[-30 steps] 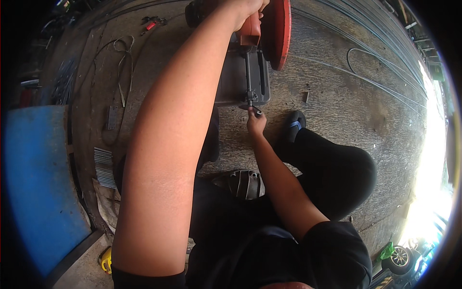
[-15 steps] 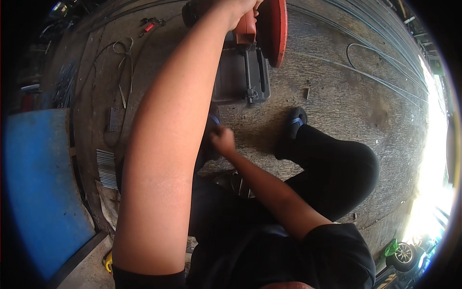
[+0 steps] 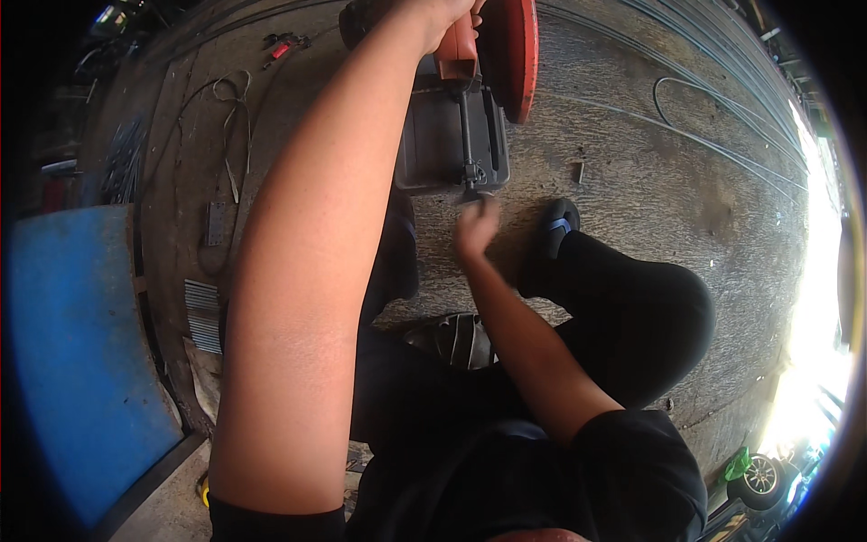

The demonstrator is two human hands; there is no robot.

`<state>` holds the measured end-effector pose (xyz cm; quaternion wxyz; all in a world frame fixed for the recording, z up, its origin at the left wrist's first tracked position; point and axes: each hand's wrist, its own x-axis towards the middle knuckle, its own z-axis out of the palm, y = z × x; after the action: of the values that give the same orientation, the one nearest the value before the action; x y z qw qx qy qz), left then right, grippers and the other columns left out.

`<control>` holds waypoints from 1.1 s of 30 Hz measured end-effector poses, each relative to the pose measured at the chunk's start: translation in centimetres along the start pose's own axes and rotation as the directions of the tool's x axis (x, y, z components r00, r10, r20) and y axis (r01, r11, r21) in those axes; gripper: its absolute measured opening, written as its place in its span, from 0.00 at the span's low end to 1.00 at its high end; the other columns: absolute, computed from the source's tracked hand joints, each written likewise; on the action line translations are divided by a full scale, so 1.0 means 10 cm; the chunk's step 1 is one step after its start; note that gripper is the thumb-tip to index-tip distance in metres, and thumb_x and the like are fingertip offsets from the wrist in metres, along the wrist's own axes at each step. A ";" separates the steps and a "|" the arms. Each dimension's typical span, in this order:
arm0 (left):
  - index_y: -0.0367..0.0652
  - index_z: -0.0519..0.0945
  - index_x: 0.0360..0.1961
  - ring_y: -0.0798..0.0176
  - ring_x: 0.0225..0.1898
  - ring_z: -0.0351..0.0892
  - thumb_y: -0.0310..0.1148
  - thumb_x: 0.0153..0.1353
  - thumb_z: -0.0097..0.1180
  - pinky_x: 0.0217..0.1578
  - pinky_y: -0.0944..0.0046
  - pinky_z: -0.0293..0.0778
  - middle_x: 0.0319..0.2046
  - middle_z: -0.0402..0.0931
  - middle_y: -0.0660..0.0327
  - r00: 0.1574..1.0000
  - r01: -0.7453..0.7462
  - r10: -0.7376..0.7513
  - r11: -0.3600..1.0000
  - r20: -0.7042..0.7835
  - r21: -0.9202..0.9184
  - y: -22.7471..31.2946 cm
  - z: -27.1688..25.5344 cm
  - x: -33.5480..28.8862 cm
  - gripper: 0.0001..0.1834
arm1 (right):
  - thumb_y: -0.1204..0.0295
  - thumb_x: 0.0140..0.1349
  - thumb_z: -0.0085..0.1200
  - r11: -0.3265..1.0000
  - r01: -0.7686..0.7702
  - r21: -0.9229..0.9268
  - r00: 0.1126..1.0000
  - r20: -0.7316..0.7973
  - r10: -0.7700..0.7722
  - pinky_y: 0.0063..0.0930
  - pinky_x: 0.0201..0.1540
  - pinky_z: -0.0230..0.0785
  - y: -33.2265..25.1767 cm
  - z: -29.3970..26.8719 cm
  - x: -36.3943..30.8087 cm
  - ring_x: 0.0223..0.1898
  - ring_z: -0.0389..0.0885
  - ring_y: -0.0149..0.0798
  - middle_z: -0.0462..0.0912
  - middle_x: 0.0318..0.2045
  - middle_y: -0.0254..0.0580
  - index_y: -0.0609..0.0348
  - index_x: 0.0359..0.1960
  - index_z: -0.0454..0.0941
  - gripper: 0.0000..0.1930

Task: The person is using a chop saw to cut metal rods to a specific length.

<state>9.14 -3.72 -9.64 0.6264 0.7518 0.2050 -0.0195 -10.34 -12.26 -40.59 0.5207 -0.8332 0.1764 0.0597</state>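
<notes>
A chop saw with a red blade guard (image 3: 522, 63) and a dark grey base (image 3: 429, 135) stands on the floor ahead of me. My left hand (image 3: 444, 20) is closed round the saw's red handle (image 3: 457, 56) at the top edge of the view; part of the hand is cut off. Along the base runs a clamp screw (image 3: 467, 126), its crank end at the near edge. There my right hand (image 3: 476, 228) is up against the crank, blurred by motion, so its grip is unclear.
My sandalled feet (image 3: 558, 217) flank the space before the saw. Long metal rods (image 3: 713, 90) lie at the upper right, a looped cord (image 3: 237, 117) and a red-handled tool (image 3: 280, 52) at the upper left. A blue panel (image 3: 81, 343) stands left; a wheel (image 3: 760, 476) is lower right.
My right hand has moved from beside my left foot, forward and to the right, to the front of the saw base. My left hand stays on the handle.
</notes>
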 end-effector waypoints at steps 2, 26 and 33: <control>0.36 0.73 0.19 0.59 0.19 0.73 0.28 0.44 0.53 0.21 0.58 0.71 0.17 0.72 0.56 0.999 0.029 -0.031 0.999 -0.034 -0.032 0.01 0.00 -0.01 0.05 | 0.71 0.52 0.53 0.927 0.343 -0.151 0.706 0.693 -0.148 0.39 0.42 0.72 -0.07 0.09 -0.44 0.37 0.81 0.54 0.81 0.32 0.59 0.63 0.37 0.80 0.13; 0.36 0.74 0.23 0.60 0.21 0.74 0.29 0.46 0.52 0.24 0.60 0.73 0.19 0.73 0.56 1.000 0.002 -0.003 0.999 0.012 0.032 -0.01 -0.01 -0.03 0.06 | 0.73 0.52 0.52 0.857 0.505 -0.101 0.531 0.819 -0.216 0.44 0.42 0.72 0.14 0.37 -0.54 0.37 0.79 0.58 0.80 0.31 0.59 0.64 0.33 0.79 0.09; 0.36 0.74 0.23 0.59 0.21 0.74 0.28 0.46 0.53 0.23 0.59 0.72 0.19 0.73 0.56 1.000 0.009 -0.009 1.000 -0.010 0.010 -0.03 -0.01 -0.04 0.06 | 0.68 0.52 0.60 0.980 -0.076 0.183 0.972 0.234 0.032 0.42 0.51 0.69 0.30 0.48 -0.53 0.45 0.78 0.58 0.79 0.42 0.61 0.70 0.47 0.73 0.23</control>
<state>8.63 -3.72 -9.83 0.6214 0.7541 0.2115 -0.0195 -15.89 -7.96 -43.77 0.6133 -0.7617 0.1426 0.1528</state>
